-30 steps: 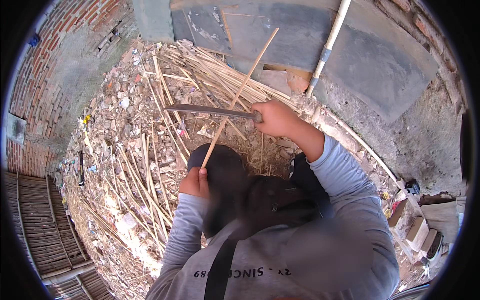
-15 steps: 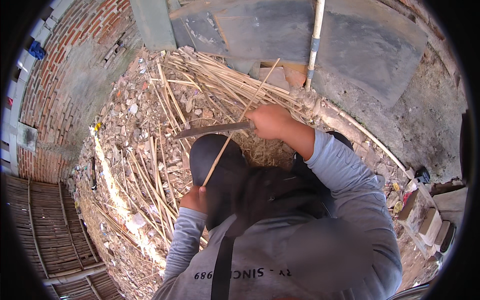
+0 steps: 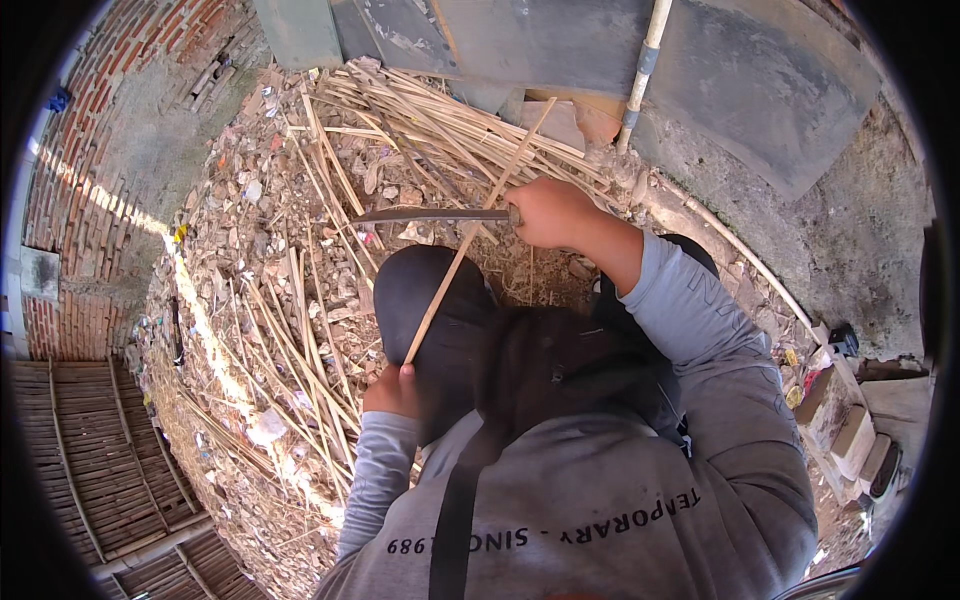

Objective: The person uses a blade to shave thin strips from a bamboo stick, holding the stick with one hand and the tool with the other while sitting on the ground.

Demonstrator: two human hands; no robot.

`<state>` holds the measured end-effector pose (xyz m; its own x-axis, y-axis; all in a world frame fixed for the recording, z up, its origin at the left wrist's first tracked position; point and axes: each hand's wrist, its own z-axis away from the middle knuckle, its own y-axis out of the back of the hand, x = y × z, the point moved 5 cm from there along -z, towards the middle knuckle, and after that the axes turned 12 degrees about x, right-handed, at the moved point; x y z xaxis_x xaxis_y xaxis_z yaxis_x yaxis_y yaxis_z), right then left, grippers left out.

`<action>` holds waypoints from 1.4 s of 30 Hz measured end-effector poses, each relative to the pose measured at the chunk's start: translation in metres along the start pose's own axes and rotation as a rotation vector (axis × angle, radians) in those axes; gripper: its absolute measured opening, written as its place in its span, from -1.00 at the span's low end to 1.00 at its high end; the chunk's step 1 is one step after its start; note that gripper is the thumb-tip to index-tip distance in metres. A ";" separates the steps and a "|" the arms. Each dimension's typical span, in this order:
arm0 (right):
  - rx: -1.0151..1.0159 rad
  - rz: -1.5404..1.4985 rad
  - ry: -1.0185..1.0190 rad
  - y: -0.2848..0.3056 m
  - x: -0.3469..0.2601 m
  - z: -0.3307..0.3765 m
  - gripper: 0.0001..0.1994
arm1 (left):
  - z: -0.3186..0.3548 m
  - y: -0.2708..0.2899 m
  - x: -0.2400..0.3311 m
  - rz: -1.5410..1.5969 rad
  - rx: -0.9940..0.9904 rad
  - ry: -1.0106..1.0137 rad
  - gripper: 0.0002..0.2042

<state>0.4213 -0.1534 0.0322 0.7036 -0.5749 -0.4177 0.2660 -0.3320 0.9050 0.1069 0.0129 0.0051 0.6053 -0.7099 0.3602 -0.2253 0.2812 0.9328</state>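
Note:
My left hand [image 3: 393, 391] is closed round the near end of a long pale bamboo strip [image 3: 440, 293]. The strip slants up and away to the right, across my dark-clad left knee [image 3: 425, 275]. In my right hand [image 3: 548, 213] is the handle of a long knife [image 3: 430, 215]; its dark blade points left and crosses the strip beyond the knee. A short pale sliver [image 3: 487, 233] sticks out from the strip just beside the blade. The strip's far end rises past my right hand.
Beyond my hands lies a heap of bamboo strips [image 3: 470, 125], with more strips [image 3: 300, 350] to the left on rubble-strewn ground. Grey panels [image 3: 560, 40] and a white pipe [image 3: 648, 60] stand at the back. A brick wall [image 3: 110, 150] rises at left; wooden blocks [image 3: 850, 440] lie at right.
The knife blade has swung from a slant to nearly level, and a sliver now stands out from the strip near it. The whole view has shifted slightly; both hands keep their holds.

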 end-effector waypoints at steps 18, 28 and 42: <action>-0.050 -0.072 -0.027 -0.012 0.002 -0.015 -0.64 | -0.002 -0.002 -0.002 0.109 0.117 -0.053 -0.50; -0.033 0.011 0.012 0.010 -0.022 0.006 -0.70 | -0.009 -0.009 -0.020 0.070 0.113 -0.103 -0.48; -0.008 -0.149 0.020 -0.024 0.030 -0.017 -0.64 | -0.017 -0.007 -0.018 0.181 0.061 -0.115 -0.46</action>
<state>0.4469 -0.1502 -0.0002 0.6686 -0.5046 -0.5462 0.3738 -0.4070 0.8335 0.1103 0.0345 -0.0081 0.4604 -0.7216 0.5171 -0.3697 0.3737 0.8507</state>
